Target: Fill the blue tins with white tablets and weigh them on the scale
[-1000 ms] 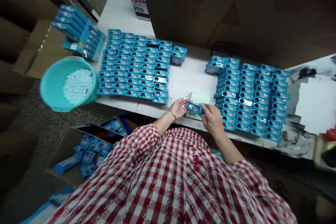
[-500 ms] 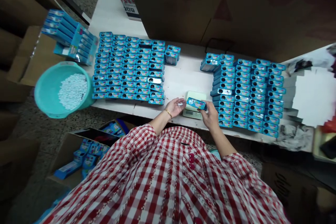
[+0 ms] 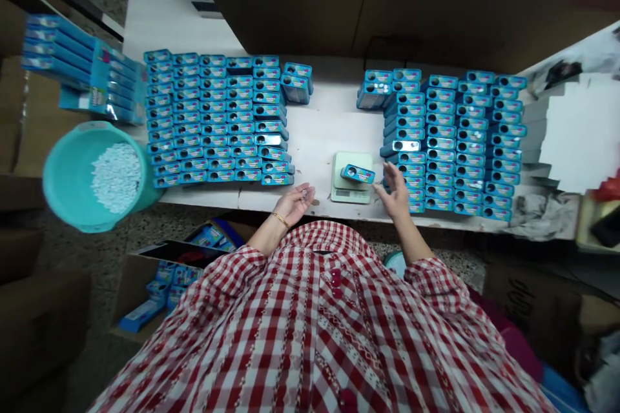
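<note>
At far left, flat blue packs [image 3: 58, 45] stand by the turquoise tub [image 3: 61, 174], which holds a heap of white pellets [image 3: 116, 177]. Below, an open carton [image 3: 126, 284] contains more blue packs. On the white table [image 3: 324, 126], a block of small blue boxes [image 3: 213, 119] stands in close rows, dark round spots on their tops; their insides are hidden. The left hand [image 3: 294, 203] is palm up near that block, fingers half curled; I cannot tell whether they pinch anything. Next, one blue box [image 3: 359, 173] rests on the pale green scale [image 3: 341, 164]. Just beside it, the right hand [image 3: 397, 195] is spread, gripping nothing. Another block of blue boxes [image 3: 440, 142] fills the right side.
</note>
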Demonstrator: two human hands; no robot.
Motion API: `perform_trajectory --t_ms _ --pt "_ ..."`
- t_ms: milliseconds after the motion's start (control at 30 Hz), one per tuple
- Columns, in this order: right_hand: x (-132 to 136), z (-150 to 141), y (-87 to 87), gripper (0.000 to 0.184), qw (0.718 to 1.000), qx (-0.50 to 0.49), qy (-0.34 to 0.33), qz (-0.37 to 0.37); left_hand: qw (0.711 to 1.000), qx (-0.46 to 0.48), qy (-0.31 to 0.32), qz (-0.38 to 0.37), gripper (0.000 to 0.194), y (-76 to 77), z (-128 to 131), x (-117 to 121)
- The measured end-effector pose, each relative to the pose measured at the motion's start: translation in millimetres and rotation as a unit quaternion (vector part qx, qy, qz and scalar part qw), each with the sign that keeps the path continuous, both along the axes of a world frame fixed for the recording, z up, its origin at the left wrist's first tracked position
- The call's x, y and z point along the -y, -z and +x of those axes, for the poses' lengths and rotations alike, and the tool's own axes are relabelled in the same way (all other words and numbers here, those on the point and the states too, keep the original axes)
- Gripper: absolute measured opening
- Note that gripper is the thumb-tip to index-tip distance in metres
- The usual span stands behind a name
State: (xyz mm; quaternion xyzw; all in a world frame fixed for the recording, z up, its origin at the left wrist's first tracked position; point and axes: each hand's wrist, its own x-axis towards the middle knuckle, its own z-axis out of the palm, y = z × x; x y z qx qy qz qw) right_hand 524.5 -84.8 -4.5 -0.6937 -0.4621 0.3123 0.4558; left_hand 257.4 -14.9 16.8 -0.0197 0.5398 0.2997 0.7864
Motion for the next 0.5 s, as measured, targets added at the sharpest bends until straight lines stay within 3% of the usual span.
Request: perform_trajectory --t_ms 67,133,233,300,367,433,500 --pt "11 3 -18.6 0.048 0.995 0.080 0.049 0.016 1.000 -0.004 0.005 0.003 0.031 -1.1 -1 2" --pt "19 -5 -35.9 0.034 0.988 0.146 0.049 0.024 0.999 0.006 0.029 0.012 0.029 -3.6 0 5" --pt "23 -43 -55.6 0.024 0.976 0.177 -0.125 0.033 0.993 0.035 0.103 0.034 0.026 -10.5 3 14" --pt "18 -76 -63.8 0.025 0.947 0.190 -0.256 0.037 0.986 0.050 0.151 0.048 0.024 -16.5 5 21" --pt "12 -101 -67.2 0.027 0.920 0.216 -0.326 0.038 0.981 0.058 0.178 0.057 0.024 -21.9 5 27" --pt "14 -108 -64.3 0.026 0.913 0.232 -0.332 0.039 0.980 0.051 0.183 0.059 0.024 -25.5 1 30" --pt "32 -95 -55.3 0.022 0.935 0.233 -0.268 0.013 0.983 0.025 0.170 0.055 0.025 -26.6 -6 31"
